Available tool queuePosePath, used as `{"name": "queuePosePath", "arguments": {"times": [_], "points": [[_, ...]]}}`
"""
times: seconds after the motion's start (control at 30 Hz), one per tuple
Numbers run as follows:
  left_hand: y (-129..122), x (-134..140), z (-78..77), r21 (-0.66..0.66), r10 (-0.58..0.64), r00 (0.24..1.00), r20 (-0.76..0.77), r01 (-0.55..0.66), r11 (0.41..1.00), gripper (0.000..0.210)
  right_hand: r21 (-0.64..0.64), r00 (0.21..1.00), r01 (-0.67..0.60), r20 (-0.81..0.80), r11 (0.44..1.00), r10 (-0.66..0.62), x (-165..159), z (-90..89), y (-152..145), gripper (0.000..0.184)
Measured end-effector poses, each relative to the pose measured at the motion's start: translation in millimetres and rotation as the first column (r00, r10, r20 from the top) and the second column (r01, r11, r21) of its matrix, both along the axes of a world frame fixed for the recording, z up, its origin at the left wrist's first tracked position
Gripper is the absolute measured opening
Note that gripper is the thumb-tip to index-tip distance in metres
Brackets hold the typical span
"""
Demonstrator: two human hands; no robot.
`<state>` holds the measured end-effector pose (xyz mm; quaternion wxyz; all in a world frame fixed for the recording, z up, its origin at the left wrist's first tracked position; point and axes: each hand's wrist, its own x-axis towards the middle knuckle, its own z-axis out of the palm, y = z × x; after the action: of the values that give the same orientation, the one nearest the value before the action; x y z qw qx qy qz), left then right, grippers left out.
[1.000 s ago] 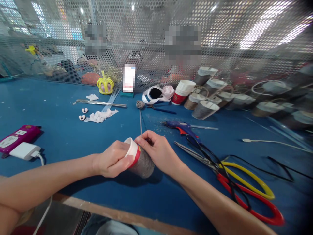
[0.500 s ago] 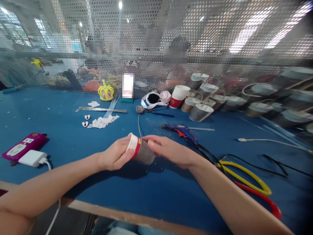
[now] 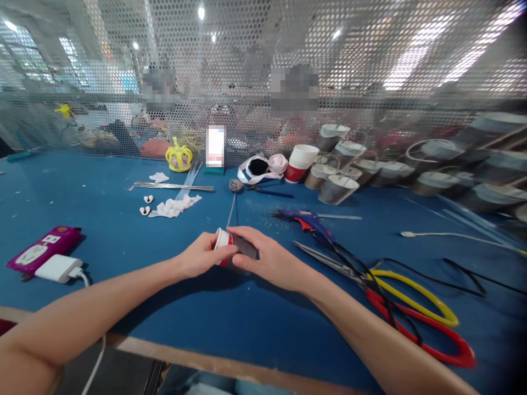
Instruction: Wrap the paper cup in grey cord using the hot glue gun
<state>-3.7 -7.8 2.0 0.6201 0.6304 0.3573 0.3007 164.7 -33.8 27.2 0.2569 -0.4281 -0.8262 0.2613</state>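
A paper cup (image 3: pixel 223 239) lies tilted between my hands, its white rim toward the left and a red band showing. Grey yarn covers its lower part, mostly behind my right fingers. My left hand (image 3: pixel 201 255) grips the cup near the rim, thumb along the near side. My right hand (image 3: pixel 263 257) is wrapped around the yarn-covered end. From the cup a grey strand runs away to a small ball of grey yarn (image 3: pixel 235 186) on the blue table. Whether my right fingers also pinch the strand is hidden.
Scissors (image 3: pixel 411 272) with yellow and red handles lie beside my right forearm, near a blue glue gun (image 3: pixel 307 219). Grey-covered cups (image 3: pixel 338 189) and stacked paper cups (image 3: pixel 302 163) stand at the back right. A purple pack (image 3: pixel 43 252) and white charger (image 3: pixel 60 266) are left.
My right hand has closed further around the grey end of the cup and shifted slightly left. The yarn strand now leans more to the left, and the scissors blades are uncovered.
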Motion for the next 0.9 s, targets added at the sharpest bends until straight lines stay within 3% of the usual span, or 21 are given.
{"name": "queuePosePath", "arguments": {"times": [0.17, 0.33, 0.4, 0.47, 0.53, 0.63, 0.7, 0.73, 0.83, 0.9], "points": [[-3.6, 5.6, 1.4, 0.048, 0.069, 0.997, -0.041, -0.067, 0.997, 0.036, 0.087, 0.994, -0.094, -0.049, 0.992, 0.098, -3.0, 3.6, -0.9, 0.053], [-4.4, 6.5, -2.1, 0.011, 0.136, 0.989, -0.056, -0.136, 0.991, 0.038, 0.101, 0.999, -0.050, -0.017, 0.994, 0.052, -6.9, 4.1, -2.6, 0.049], [-4.2, 5.3, -4.3, 0.005, 0.155, 0.986, -0.052, -0.155, 0.988, 0.037, 0.110, 0.997, 0.069, 0.030, 0.991, -0.073, -4.0, 8.3, -0.7, 0.044], [-3.5, 4.0, -6.3, 0.008, 0.179, 0.982, -0.058, -0.179, 0.984, 0.036, 0.133, 0.950, 0.277, 0.112, 0.952, -0.292, 6.6, 18.0, 4.7, 0.035], [-3.0, 3.0, -7.1, 0.012, 0.194, 0.979, -0.060, -0.194, 0.981, 0.034, 0.171, 0.836, 0.481, 0.206, 0.860, -0.508, 26.9, 31.5, 13.7, 0.029], [-3.6, 3.0, -5.5, 0.000, 0.181, 0.982, -0.060, -0.182, 0.983, 0.033, 0.222, 0.664, 0.655, 0.287, 0.722, -0.691, 70.2, 48.9, 30.1, 0.032], [-4.9, 3.5, -3.3, -0.002, 0.174, 0.982, -0.066, -0.175, 0.985, 0.034, 0.194, 0.568, 0.719, 0.390, 0.668, -0.725, 97.6, 51.1, 38.8, 0.030], [-5.7, 3.8, -2.2, 0.002, 0.171, 0.983, -0.067, -0.171, 0.985, 0.034, 0.139, 0.555, 0.727, 0.457, 0.672, -0.695, 108.2, 48.4, 41.7, 0.026], [-7.8, 4.1, 0.4, 0.023, 0.141, 0.988, -0.059, -0.140, 0.990, 0.037, -0.007, 0.563, 0.730, 0.572, 0.683, -0.596, 124.5, 28.7, 45.4, 0.028], [-8.5, 3.7, 1.1, 0.032, 0.119, 0.992, -0.050, -0.118, 0.993, 0.037, -0.035, 0.572, 0.730, 0.577, 0.682, -0.582, 125.5, 13.0, 46.4, 0.026]]}}
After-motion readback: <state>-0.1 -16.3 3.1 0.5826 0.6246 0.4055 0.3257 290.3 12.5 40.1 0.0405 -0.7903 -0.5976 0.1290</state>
